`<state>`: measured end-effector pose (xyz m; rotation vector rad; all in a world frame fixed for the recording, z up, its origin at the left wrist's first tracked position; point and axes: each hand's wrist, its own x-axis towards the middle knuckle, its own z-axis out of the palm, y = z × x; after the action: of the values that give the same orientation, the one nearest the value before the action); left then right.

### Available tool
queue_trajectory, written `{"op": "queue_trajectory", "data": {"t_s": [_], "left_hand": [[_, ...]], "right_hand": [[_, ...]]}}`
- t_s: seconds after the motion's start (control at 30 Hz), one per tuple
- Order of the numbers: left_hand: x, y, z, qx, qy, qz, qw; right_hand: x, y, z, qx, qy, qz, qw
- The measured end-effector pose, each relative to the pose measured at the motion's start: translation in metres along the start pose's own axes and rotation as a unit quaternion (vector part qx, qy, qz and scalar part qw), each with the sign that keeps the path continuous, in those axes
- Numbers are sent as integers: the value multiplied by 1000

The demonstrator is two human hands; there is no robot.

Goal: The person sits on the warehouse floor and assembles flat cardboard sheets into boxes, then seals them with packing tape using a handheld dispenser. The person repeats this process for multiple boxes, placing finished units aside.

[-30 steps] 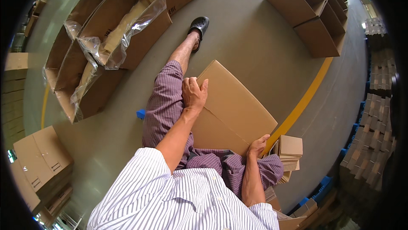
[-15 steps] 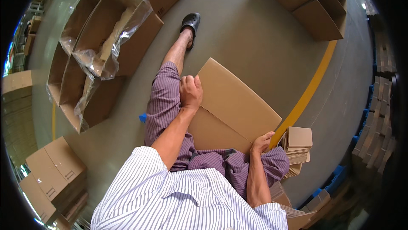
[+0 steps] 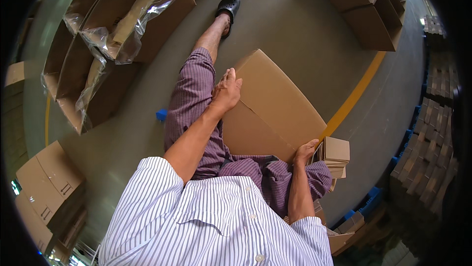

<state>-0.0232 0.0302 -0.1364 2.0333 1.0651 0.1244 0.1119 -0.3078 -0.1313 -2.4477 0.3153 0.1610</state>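
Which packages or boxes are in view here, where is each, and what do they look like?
Flat brown carton: on the lap, left hand on top, right hand at its lower corner.
Open brown boxes: upper left, clear plastic liners.
Open brown boxes: upper right.
Closed brown cartons: lower left.
Small cardboard stack: beside the right hand.

Single head-worn fisheye, looking steeply down the wearer's torso and legs to the concrete floor (image 3: pixel 295 25). Near: striped shirt fills the bottom edge, cardboard box (image 3: pixel 275 109) on the lap mid-frame. Rim bends straight edges; no second view.
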Motion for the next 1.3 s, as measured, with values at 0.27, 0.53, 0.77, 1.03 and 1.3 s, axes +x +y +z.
{"op": "queue_trajectory", "data": {"t_s": [0.27, 0.53, 0.77, 1.03, 1.3], "left_hand": [[-12, 20, 4, 71, 33, 5, 997], [-74, 42, 42, 245, -121, 158, 949], [-72, 57, -24, 125, -212, 167, 955], [-80, -96, -177, -559, -234, -209, 768], [-141, -305, -8, -258, -75, -560, 784]], "right_hand": [[14, 25, 1, -60, 4, -53, 997], [13, 15, 8, -200, 95, -250, 943], [-42, -36, 40, -305, -6, -415, 857], [-50, -38, 38, -276, -19, -425, 862], [-46, -54, 32, -254, -40, -345, 903]]}}
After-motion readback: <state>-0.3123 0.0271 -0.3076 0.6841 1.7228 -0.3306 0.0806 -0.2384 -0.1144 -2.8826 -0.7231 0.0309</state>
